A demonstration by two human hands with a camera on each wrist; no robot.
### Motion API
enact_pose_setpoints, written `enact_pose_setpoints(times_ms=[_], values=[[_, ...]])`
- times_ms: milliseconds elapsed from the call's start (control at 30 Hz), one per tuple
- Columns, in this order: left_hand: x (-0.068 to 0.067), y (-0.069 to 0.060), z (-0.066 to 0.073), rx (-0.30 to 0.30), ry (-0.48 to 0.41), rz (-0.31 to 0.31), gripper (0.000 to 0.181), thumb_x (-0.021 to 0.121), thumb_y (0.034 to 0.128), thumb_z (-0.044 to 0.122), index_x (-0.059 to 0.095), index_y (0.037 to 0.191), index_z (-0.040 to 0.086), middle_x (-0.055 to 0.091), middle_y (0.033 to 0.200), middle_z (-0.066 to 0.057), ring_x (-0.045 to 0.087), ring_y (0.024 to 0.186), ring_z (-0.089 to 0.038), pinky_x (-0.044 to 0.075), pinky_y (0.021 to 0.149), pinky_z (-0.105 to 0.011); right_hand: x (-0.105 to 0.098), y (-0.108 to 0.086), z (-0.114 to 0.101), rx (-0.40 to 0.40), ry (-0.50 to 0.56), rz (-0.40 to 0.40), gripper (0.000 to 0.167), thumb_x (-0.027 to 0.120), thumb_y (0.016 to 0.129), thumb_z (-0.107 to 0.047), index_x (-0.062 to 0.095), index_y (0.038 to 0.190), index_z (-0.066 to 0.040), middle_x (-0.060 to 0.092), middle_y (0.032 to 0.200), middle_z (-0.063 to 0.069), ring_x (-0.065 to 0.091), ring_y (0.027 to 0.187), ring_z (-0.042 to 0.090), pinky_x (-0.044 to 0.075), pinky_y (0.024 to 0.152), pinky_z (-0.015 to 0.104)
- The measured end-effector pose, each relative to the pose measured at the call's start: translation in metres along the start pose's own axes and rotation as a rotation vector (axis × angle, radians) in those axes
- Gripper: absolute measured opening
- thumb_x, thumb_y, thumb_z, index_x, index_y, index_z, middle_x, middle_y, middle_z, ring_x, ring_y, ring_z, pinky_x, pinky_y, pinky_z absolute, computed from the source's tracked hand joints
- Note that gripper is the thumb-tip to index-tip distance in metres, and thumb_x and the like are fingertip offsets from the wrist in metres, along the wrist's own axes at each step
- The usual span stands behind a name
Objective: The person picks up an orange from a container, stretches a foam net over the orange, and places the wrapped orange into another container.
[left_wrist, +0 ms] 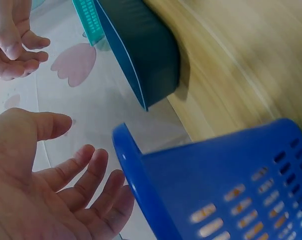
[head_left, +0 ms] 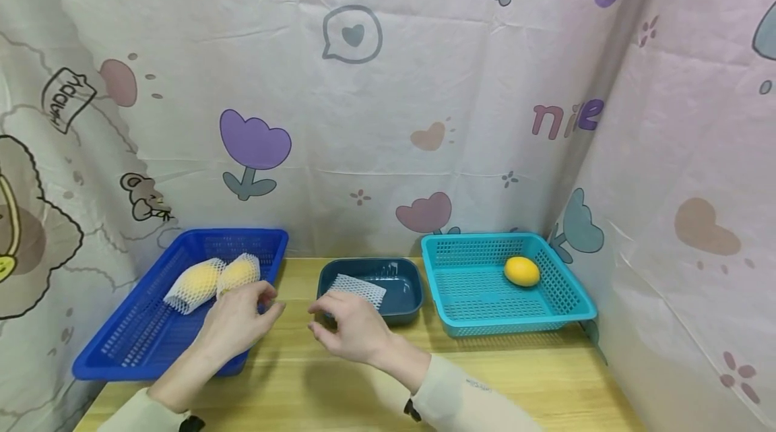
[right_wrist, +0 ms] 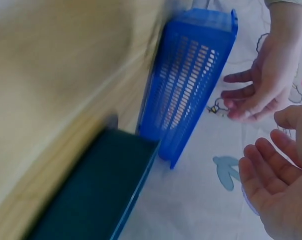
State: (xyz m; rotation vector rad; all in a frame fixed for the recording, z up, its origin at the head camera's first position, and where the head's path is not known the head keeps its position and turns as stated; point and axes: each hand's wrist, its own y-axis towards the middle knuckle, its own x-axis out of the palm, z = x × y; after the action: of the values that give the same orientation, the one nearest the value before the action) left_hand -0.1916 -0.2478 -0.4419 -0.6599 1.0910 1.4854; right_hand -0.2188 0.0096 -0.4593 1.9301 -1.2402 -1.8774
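My left hand hovers over the right side of the blue basket, its fingers loosely bent around nothing. Two yellow fruits in white foam nets lie in that basket: one fruit at the left, the other fruit partly behind my left hand. Above the near left part of the dark teal dish, my right hand hangs with relaxed fingers, holding nothing. An empty white foam net lies in the dish, partly hidden by that hand. Both palms face each other in the wrist views.
A turquoise basket stands at the right with a bare yellow fruit, perhaps a mango or lemon, inside. The wooden table runs beneath everything. A printed curtain hangs close behind and at both sides.
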Motion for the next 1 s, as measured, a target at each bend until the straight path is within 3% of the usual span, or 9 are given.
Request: enact_pose_setpoints(times_ms=[133,233,567,1000], values=[[0.006,0.004,0.006,0.028,-0.009,0.01,0.024,0.078,0.1013,0.033,0.081,0.112,0.012,0.083,0.102,-0.005,0.072,0.08,-0.017,0.056,0.067,-0.041,-0.012,-0.005,0.009,0.015,-0.037,0.015,0.017,0.086,0.097,-0.02,0.08,0.112,-0.015,0.082,0.104,-0.004,0.078,0.095,0.01,0.064,0.087,0.022],[0.009,0.006,0.011,0.044,-0.015,0.012,0.023,0.079,0.1015,0.033,0.081,0.111,0.012,0.083,0.103,-0.007,0.074,0.083,-0.02,0.058,0.068,-0.04,-0.021,-0.008,0.015,0.046,-0.043,0.024,0.019,0.086,0.096,-0.019,0.081,0.114,-0.014,0.083,0.107,0.0,0.08,0.097,0.013,0.066,0.087,0.027],[0.02,0.013,0.031,0.084,-0.046,0.013,0.023,0.079,0.1017,0.033,0.081,0.113,0.013,0.083,0.105,-0.005,0.073,0.086,-0.018,0.057,0.072,-0.038,-0.044,-0.023,0.036,0.118,-0.093,0.039,0.026,0.09,0.093,-0.02,0.082,0.117,-0.011,0.084,0.107,0.002,0.08,0.095,0.015,0.065,0.083,0.028],[0.042,0.021,0.057,0.175,-0.134,-0.049,0.02,0.08,0.102,0.031,0.079,0.115,0.016,0.083,0.113,-0.004,0.076,0.098,-0.021,0.061,0.081,-0.04,-0.082,-0.039,0.062,0.241,-0.132,0.009,0.031,0.088,0.094,-0.023,0.081,0.122,-0.012,0.083,0.116,0.004,0.08,0.103,0.021,0.067,0.085,0.038]])
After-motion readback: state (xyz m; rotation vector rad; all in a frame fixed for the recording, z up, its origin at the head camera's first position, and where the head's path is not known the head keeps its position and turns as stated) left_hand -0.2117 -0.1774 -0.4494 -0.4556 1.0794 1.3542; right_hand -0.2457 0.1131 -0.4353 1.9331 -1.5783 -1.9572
